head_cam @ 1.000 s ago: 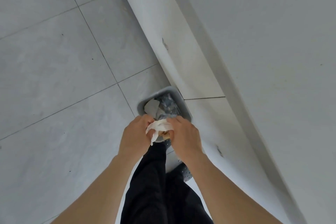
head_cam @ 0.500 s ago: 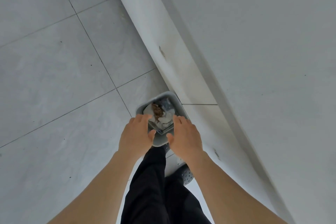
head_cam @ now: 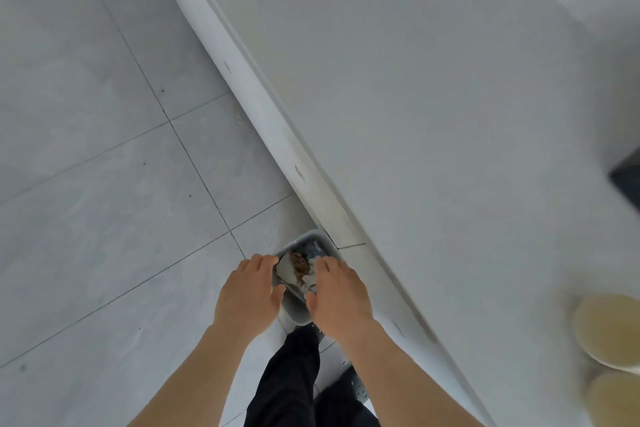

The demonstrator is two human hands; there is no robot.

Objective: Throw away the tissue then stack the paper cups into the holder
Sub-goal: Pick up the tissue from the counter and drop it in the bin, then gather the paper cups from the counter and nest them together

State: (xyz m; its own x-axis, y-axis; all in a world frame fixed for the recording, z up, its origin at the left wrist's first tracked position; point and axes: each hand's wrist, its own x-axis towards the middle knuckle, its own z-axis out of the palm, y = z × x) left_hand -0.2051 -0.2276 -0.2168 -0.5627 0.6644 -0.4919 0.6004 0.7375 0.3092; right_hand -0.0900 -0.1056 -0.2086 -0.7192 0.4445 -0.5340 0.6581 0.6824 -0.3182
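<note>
So, tissue [head_cam: 309, 278] down in the bin [head_cam: 297, 309], between left hand [head_cam: 246, 293] and right hand [head_cam: 337, 298], fingers loose, holding nothing.

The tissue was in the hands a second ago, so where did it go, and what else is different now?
Both hands let go of the tissue; it now lies in the grey bin. The left hand and right hand are open and empty above it. The view swung, bringing paper cups on the table into sight. The bin stayed on the floor by the table.
</note>
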